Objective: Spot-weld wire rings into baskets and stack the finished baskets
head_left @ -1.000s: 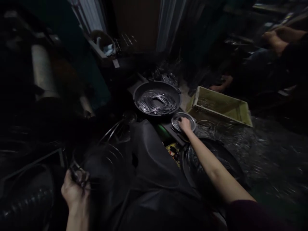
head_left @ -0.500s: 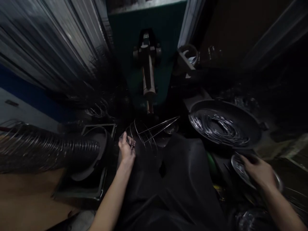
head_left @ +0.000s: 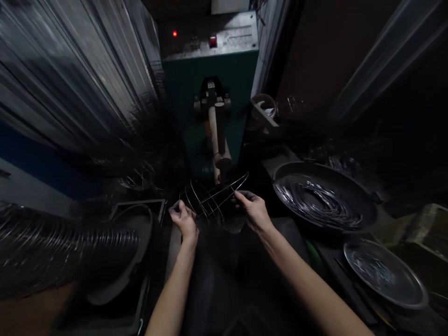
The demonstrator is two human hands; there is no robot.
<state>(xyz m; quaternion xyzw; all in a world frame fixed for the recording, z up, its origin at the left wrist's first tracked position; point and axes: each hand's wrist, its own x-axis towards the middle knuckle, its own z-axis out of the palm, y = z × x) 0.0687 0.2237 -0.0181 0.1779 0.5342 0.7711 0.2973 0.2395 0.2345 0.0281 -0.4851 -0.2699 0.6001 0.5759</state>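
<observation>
My left hand (head_left: 184, 219) is closed on the left side of a wire frame (head_left: 206, 203) made of curved and straight metal wires. The frame sits just below the rod-like jaws (head_left: 220, 154) of a green machine (head_left: 175, 93). My right hand (head_left: 252, 207) is pinched at the frame's right side, near its long wires. What those fingertips hold is too small and dark to make out. On the right, a round metal plate (head_left: 413, 284) carries small thin metal pieces (head_left: 373, 268).
A wide dark pan (head_left: 366, 196) holds a coil of wire rings (head_left: 315, 200) to the right. At left, a long stack of wire rings (head_left: 70, 242) leads to a dark round dish (head_left: 145, 233). A red lamp (head_left: 174, 33) glows on the machine's top.
My right hand has moved from the metal plate at right to the wire frame. The left hand keeps its hold on the frame. My view has tilted up, showing the machine's top panel.
</observation>
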